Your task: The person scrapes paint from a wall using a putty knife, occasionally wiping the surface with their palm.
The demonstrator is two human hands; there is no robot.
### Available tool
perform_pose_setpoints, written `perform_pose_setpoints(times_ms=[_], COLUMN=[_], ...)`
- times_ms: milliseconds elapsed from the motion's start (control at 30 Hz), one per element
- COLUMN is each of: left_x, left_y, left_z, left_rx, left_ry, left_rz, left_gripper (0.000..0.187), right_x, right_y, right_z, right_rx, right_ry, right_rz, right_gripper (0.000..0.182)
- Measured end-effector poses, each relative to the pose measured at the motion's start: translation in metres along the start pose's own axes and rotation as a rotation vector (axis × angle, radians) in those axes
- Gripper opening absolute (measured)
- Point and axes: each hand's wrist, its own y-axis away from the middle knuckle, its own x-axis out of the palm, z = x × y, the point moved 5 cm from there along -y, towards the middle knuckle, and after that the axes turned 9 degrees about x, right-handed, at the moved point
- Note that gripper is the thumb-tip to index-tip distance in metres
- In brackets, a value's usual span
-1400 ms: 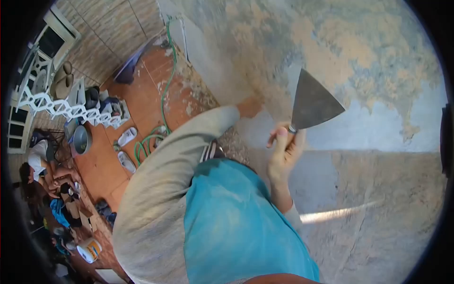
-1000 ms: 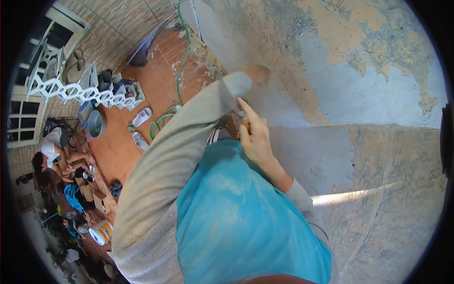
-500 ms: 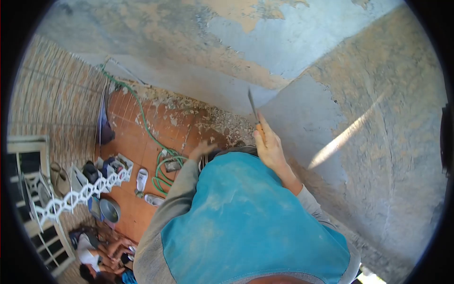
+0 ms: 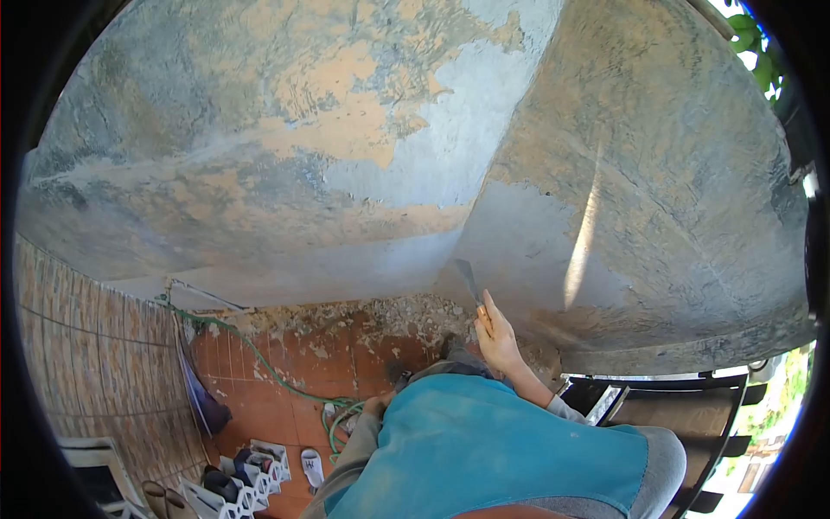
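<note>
My right hand [image 4: 499, 339] is wrapped round the orange-brown handle of a scraper [image 4: 468, 281], its flat grey blade pointing up and left. The blade overlaps the bare grey patch low on the right-hand wall [image 4: 527, 229] in this view, near the corner. My left hand [image 4: 377, 404] is down beside my leg at the left, partly hidden by my sleeve and body, so its fingers do not show clearly. Peeling paint covers the wall in front [image 4: 346, 112], with a smooth pale grey area beside the corner.
Paint flakes and rubble [image 4: 415, 318] lie along the wall's foot on the red tiled floor [image 4: 285, 350]. A green hose [image 4: 251, 348] runs across to a coil at my left. A white shoe rack [image 4: 251, 493] and a white sandal [image 4: 312, 467] are lower left. A dark gate [image 4: 683, 406] stands at right.
My view has tilted up and turned right, showing more wall and the gate. My right hand keeps hold of the scraper. My left hand has drawn in towards my leg.
</note>
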Motion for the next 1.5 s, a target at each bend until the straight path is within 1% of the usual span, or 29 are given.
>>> perform_pose_setpoints(times_ms=[100,133,233,267,367,467,533,600,700,733,767,800,833,900,967,1033,1133,1233,1300,1367,1400,1433,1467,1500], left_x=[-0.005,-0.007,-0.005,-0.003,0.010,0.024,0.029,0.037,0.037,0.034,0.033,0.030,0.019,0.001,-0.026,-0.046,-0.076,-0.112,-0.134,-0.156,-0.165,-0.172,-0.176,-0.179], left_y=[0.000,-0.001,-0.004,-0.005,-0.011,-0.021,-0.025,-0.032,-0.046,-0.054,-0.076,-0.068,-0.053,-0.027,-0.044,-0.033,-0.064,-0.094,-0.150,-0.177,-0.196,-0.214,-0.214,-0.219], left_z=[0.006,0.007,0.006,0.003,-0.019,-0.044,-0.061,-0.066,-0.060,-0.058,-0.039,-0.036,-0.048,-0.082,-0.078,-0.098,-0.109,-0.115,-0.110,-0.109,-0.107,-0.106,-0.111,-0.113], left_rx=[-0.018,-0.023,-0.041,-0.045,-0.045,-0.050,-0.048,-0.049,-0.070,-0.079,-0.104,-0.074,-0.047,-0.125,-0.036,-0.151,-0.152,-0.143,-0.230,-0.088,-0.090,-0.088,-0.049,-0.009], left_ry=[-0.054,-0.071,-0.106,-0.113,-0.140,-0.164,-0.176,-0.186,-0.232,-0.288,-0.426,-0.390,-0.355,-0.396,-0.368,-0.315,-0.273,-0.301,-0.431,-0.471,-0.443,-0.423,-0.434,-0.453], left_rz=[-0.018,-0.023,-0.037,-0.041,-0.044,-0.033,-0.028,-0.023,-0.040,-0.058,-0.059,-0.168,-0.284,-0.420,-0.527,-0.609,-0.806,-0.861,-1.032,-0.980,-0.979,-0.970,-0.994,-1.006], left_gripper=[0.089,0.091,0.096,0.097,0.103,0.108,0.112,0.116,0.122,0.124,0.129,0.135,0.140,0.140,0.141,0.136,0.127,0.109,0.079,0.055,0.052,0.048,0.049,0.049], right_x=[-0.013,-0.017,-0.031,-0.035,-0.045,-0.062,-0.075,-0.082,-0.087,-0.089,-0.088,-0.086,-0.083,-0.072,-0.053,-0.023,0.035,0.110,0.152,0.176,0.183,0.187,0.191,0.191], right_y=[0.007,0.008,0.006,0.004,-0.007,-0.020,-0.029,-0.040,-0.065,-0.078,-0.089,-0.098,-0.111,-0.133,-0.157,-0.176,-0.210,-0.255,-0.284,-0.293,-0.313,-0.324,-0.336,-0.337], right_z=[-0.014,-0.021,-0.030,-0.027,-0.036,-0.021,-0.011,-0.017,-0.016,-0.014,-0.013,-0.013,-0.014,-0.020,-0.033,-0.032,-0.060,-0.089,-0.098,-0.097,-0.110,-0.119,-0.128,-0.132], right_rx=[-0.051,0.036,0.211,0.299,0.110,-0.108,-0.128,-0.160,-0.427,-0.512,-0.596,-0.677,-0.749,-0.868,-0.889,-0.963,-0.989,-1.031,-1.055,-1.131,-1.250,-1.302,-1.354,-1.315], right_ry=[0.084,0.074,0.049,-0.024,-0.052,-0.060,-0.012,0.031,0.153,0.186,0.217,0.243,0.237,0.210,0.126,0.019,-0.143,-0.153,-0.183,0.094,-0.021,-0.088,-0.153,-0.191], right_rz=[-0.041,-0.051,-0.029,0.006,-0.074,-0.162,-0.154,-0.142,-0.245,-0.295,-0.338,-0.373,-0.404,-0.469,-0.491,-0.527,-0.503,-0.678,-0.764,-1.019,-0.937,-0.932,-0.926,-0.969], right_gripper=[0.052,0.041,0.038,0.038,0.040,0.045,0.048,0.052,0.056,0.057,0.058,0.059,0.058,0.057,0.055,0.053,0.049,0.046,0.047,0.050,0.052,0.053,0.055,0.054])
